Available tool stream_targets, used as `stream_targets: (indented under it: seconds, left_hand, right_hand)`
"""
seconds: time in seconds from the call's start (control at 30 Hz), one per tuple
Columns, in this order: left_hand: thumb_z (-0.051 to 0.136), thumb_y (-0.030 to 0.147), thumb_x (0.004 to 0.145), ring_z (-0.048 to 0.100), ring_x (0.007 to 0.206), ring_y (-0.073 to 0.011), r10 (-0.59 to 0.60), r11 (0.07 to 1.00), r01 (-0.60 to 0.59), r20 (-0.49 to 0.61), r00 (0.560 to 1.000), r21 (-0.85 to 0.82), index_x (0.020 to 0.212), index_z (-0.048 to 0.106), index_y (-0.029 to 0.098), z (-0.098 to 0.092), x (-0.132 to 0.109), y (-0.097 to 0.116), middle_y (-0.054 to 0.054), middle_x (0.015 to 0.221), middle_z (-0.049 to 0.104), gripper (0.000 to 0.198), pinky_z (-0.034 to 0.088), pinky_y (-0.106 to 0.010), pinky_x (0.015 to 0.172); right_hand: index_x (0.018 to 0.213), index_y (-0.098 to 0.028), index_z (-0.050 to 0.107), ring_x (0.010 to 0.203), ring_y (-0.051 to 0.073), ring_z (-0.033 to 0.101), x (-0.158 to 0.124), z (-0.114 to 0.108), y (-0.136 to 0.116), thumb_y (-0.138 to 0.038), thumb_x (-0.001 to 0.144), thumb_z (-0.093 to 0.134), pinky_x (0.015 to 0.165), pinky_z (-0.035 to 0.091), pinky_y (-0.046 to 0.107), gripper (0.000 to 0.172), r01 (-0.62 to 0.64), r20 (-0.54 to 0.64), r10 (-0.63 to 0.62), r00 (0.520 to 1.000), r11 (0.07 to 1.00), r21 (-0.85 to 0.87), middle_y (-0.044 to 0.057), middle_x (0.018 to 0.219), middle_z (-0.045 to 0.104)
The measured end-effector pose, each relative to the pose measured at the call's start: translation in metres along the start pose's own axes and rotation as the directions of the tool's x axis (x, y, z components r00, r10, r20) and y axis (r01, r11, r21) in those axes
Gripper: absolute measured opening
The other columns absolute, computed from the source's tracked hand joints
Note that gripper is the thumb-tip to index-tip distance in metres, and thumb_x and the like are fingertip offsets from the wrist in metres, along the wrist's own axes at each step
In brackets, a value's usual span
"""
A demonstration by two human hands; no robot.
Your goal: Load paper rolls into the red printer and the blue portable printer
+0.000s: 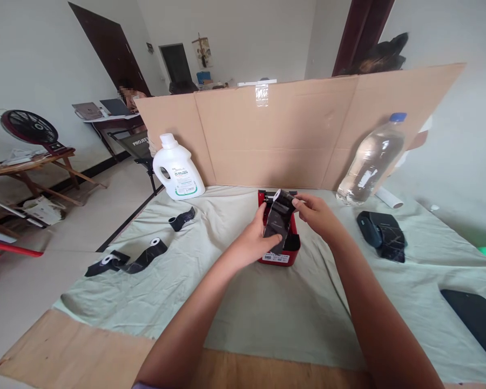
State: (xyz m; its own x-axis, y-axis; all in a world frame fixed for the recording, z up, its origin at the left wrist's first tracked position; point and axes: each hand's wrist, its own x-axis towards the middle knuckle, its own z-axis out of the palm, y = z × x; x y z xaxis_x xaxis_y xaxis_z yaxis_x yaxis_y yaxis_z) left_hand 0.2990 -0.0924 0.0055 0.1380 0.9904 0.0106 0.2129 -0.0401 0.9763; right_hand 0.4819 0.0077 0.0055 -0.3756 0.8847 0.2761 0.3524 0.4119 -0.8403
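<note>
1. The left hand [256,237] grasps the roll [282,216], thumb pressed across its black strip; the right hand [314,213] pinches the upper right edge.
2. The roll is tilted above the red box [294,248]; I can't tell whether they touch.
3. Should that thumb slacken, the strip could unwind or crease; a slip of the right fingers might drop the roll crookedly.
4. Leftward on the cloth [210,232] lie three loose rolls [156,251]; the nearer two seem to meet, so tugging one could drag the other.
5. Farther back, a jug [182,173] and bottle [370,156] stand before cardboard [267,140]; a wide right-arm swing might topple the bottle.
</note>
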Motion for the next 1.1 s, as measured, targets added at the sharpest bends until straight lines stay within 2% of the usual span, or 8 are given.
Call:
stream_targets:
  seconds: [0.1, 0.17, 0.27, 0.37, 0.5, 0.67, 0.9, 1.1]
  left_hand:
    - [0.062, 0.026, 0.085, 0.066, 0.071, -0.0196, -0.061, 0.985, 0.051, 0.056, 0.997, 0.166, 0.16, 0.009, 0.024, 0.009, -0.012, 0.001, -0.002, 0.082, 0.071, 0.092, 0.049, -0.03, 0.07]
    - [0.06, 0.026, 0.086, 0.065, 0.065, -0.0193, -0.095, 0.976, 0.072, 0.105, 0.99, 0.204, 0.159, 0.022, 0.024, 0.013, -0.013, -0.003, 0.0, 0.074, 0.072, 0.082, 0.045, -0.027, 0.062]
    - [0.059, 0.028, 0.086, 0.062, 0.06, -0.0185, -0.124, 0.975, 0.096, 0.131, 0.984, 0.201, 0.149, 0.043, 0.02, 0.015, -0.007, -0.012, -0.003, 0.072, 0.075, 0.065, 0.04, -0.026, 0.055]
    - [0.061, 0.031, 0.086, 0.056, 0.054, -0.0159, -0.209, 0.97, 0.189, 0.129, 0.969, 0.154, 0.147, 0.045, 0.016, 0.014, 0.0, -0.017, -0.005, 0.073, 0.075, 0.065, 0.038, -0.025, 0.051]
    - [0.064, 0.03, 0.085, 0.047, 0.047, -0.0102, -0.322, 0.946, 0.321, 0.162, 0.933, 0.037, 0.151, 0.037, 0.012, 0.013, 0.004, -0.014, -0.006, 0.075, 0.075, 0.074, 0.037, -0.023, 0.048]
    - [0.065, 0.027, 0.084, 0.044, 0.045, -0.008, -0.332, 0.938, 0.344, 0.172, 0.927, -0.043, 0.151, 0.038, 0.013, 0.015, 0.005, -0.013, -0.006, 0.072, 0.074, 0.074, 0.034, -0.021, 0.046]
    - [0.064, 0.031, 0.086, 0.043, 0.042, -0.0078, -0.334, 0.936, 0.348, 0.169, 0.927, -0.059, 0.156, 0.026, 0.011, 0.014, 0.008, -0.021, -0.004, 0.068, 0.073, 0.082, 0.035, -0.022, 0.047]
    - [0.059, 0.036, 0.089, 0.042, 0.043, -0.0092, -0.34, 0.939, 0.342, 0.189, 0.921, 0.025, 0.156, 0.025, 0.009, 0.006, 0.01, -0.026, -0.004, 0.069, 0.074, 0.08, 0.035, -0.023, 0.046]
  right_hand:
    - [0.097, -0.02, 0.067, 0.071, 0.02, 0.06, -0.001, 0.004, 0.01, -0.037, 0.09, 0.05, 0.066, 0.042, 0.031, 0.025, -0.03, 0.107, 0.057, 0.993, 0.97, -0.241, 0.003, 0.076, 0.067]
    - [0.098, -0.021, 0.067, 0.079, 0.022, 0.062, -0.001, 0.015, 0.015, -0.032, 0.093, 0.048, 0.069, 0.042, 0.031, 0.023, -0.015, 0.15, 0.08, 0.985, 0.919, -0.395, 0.005, 0.082, 0.069]
    - [0.103, -0.021, 0.068, 0.087, 0.024, 0.061, -0.001, 0.032, 0.018, -0.033, 0.098, 0.043, 0.074, 0.042, 0.032, 0.028, 0.02, 0.14, 0.078, 0.987, 0.809, -0.587, 0.01, 0.087, 0.067]
    - [0.109, -0.021, 0.068, 0.091, 0.026, 0.06, -0.001, 0.039, 0.019, -0.036, 0.101, 0.04, 0.075, 0.042, 0.033, 0.033, 0.032, 0.114, 0.065, 0.991, 0.726, -0.687, 0.012, 0.087, 0.065]
    - [0.108, -0.02, 0.068, 0.099, 0.03, 0.055, -0.003, 0.038, 0.019, -0.033, 0.101, 0.04, 0.078, 0.041, 0.036, 0.032, 0.075, 0.133, 0.033, 0.991, 0.682, -0.728, 0.012, 0.084, 0.064]
    - [0.102, -0.015, 0.073, 0.106, 0.033, 0.048, -0.001, 0.039, 0.029, -0.029, 0.098, 0.045, 0.089, 0.039, 0.042, 0.031, 0.14, 0.187, 0.006, 0.982, 0.637, -0.758, 0.017, 0.104, 0.064]
    - [0.105, -0.02, 0.076, 0.105, 0.031, 0.044, 0.007, 0.043, 0.045, -0.033, 0.094, 0.051, 0.092, 0.037, 0.046, 0.031, 0.04, 0.142, 0.085, 0.986, 0.709, -0.704, 0.016, 0.11, 0.059]
    - [0.094, -0.018, 0.075, 0.103, 0.031, 0.044, 0.01, 0.045, 0.044, -0.027, 0.081, 0.066, 0.092, 0.038, 0.044, 0.018, -0.102, -0.041, 0.099, 0.994, 0.76, -0.642, 0.016, 0.107, 0.055]
